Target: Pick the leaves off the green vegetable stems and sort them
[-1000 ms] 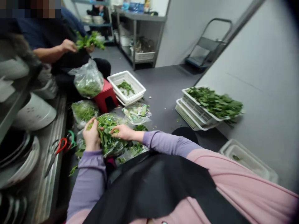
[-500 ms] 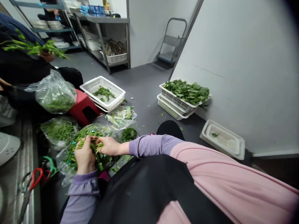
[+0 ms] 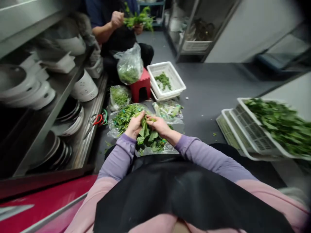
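Both hands are close together above a plastic bag of leafy greens on the floor. My left hand (image 3: 134,125) is closed round a bunch of leafy greens (image 3: 145,131) whose leaves hang downward between the hands. My right hand (image 3: 159,125), fingers pinched, grips green stems at the right side of the same bunch. Beneath and behind them lies a heap of green stems (image 3: 125,116) on clear plastic. Loose leaves (image 3: 155,146) rest on the plastic in front of my apron. Just beyond my right hand sits a plastic bag with pale stalks (image 3: 168,110).
A co-worker (image 3: 111,35) holds greens at the back. A red stool (image 3: 141,86) stands beside a white basket (image 3: 178,81). Stacked baskets (image 3: 240,129) with leaves are at the right. Scissors (image 3: 98,119) lie on a metal shelf (image 3: 81,152) at the left, with bowls and pans.
My view has swung left, so the scene sits further right and the shelf and co-worker show more. Both hands stay closed on the greens, close together.
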Action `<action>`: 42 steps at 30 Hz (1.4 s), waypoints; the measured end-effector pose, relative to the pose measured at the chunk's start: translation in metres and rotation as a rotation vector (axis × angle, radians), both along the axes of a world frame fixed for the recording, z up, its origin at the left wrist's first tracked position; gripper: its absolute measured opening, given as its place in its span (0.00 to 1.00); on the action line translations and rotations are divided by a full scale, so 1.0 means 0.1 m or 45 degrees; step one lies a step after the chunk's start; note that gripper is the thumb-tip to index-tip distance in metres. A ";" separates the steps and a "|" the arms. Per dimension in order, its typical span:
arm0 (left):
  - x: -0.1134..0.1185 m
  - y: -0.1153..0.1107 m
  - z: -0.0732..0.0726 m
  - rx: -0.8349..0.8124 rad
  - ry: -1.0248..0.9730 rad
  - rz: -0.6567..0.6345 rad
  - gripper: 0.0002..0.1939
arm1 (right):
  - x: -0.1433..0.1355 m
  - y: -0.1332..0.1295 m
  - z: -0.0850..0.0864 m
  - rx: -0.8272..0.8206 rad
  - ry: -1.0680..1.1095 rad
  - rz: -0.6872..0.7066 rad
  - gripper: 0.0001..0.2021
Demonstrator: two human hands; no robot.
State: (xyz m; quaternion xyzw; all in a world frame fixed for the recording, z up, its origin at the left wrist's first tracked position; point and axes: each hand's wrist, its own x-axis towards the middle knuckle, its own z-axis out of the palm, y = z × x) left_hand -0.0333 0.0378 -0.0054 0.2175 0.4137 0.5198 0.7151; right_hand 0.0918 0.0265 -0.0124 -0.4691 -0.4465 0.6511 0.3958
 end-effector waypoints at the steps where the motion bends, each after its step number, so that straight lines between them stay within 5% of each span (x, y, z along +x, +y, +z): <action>1: -0.03 0.01 0.00 -0.047 -0.052 -0.044 0.14 | 0.02 0.02 0.03 -0.124 0.097 0.051 0.12; 6: -0.13 0.00 -0.01 -0.102 -0.114 -0.149 0.12 | 0.20 0.10 0.17 -0.430 0.368 0.273 0.12; 13: -0.07 -0.07 0.04 0.274 0.126 -0.261 0.12 | 0.31 0.18 0.24 -0.448 0.236 0.473 0.13; 20: -0.13 -0.06 0.09 0.215 0.098 -0.146 0.13 | 0.31 0.18 0.17 -0.361 0.130 0.723 0.15; 25: -0.14 -0.07 0.09 0.367 0.208 -0.076 0.16 | 0.36 0.15 0.08 -0.417 0.252 0.612 0.11; 33: -0.11 -0.08 0.04 0.671 0.795 0.084 0.15 | 0.27 0.05 0.07 -0.498 0.388 0.386 0.10; 39: -0.13 -0.11 0.08 0.828 1.053 0.248 0.12 | 0.15 0.21 -0.02 -0.448 0.176 -0.241 0.10; 42: -0.25 0.03 0.04 0.666 0.905 0.430 0.12 | 0.35 0.35 -0.12 -0.452 0.036 -0.505 0.10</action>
